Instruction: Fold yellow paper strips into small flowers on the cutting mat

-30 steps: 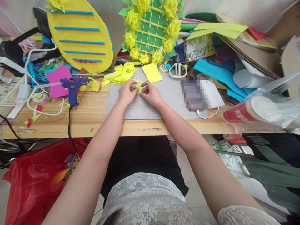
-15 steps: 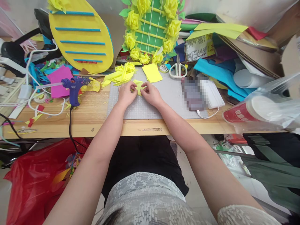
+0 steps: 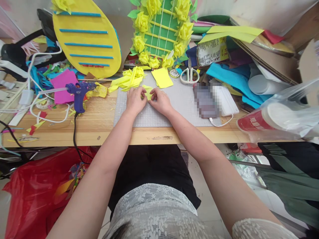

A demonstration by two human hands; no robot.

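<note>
Between my two hands, above the grey cutting mat [image 3: 181, 109], is a small piece of yellow paper [image 3: 147, 92]. My left hand [image 3: 136, 99] grips its left side, fingers curled in. On the other side my right hand [image 3: 160, 100] pinches it with thumb and fingers. The fingers partly cover the paper, so its exact folds cannot be made out. Just beyond the hands lie a stack of yellow paper squares [image 3: 162, 78] and a pile of folded yellow paper pieces [image 3: 129, 78].
A purple glue gun [image 3: 79, 94] stands at left. White-handled scissors [image 3: 189, 75], a blurred phone-like object [image 3: 206, 99], a white power bank [image 3: 224, 99] and a bagged red cup [image 3: 256, 119] are to the right. A yellow panel [image 3: 87, 39] and a green flower-edged panel [image 3: 161, 33] stand behind.
My fingers have shifted slightly on the yellow paper, the right hand's fingertips curling a little. Everything else stays in place.
</note>
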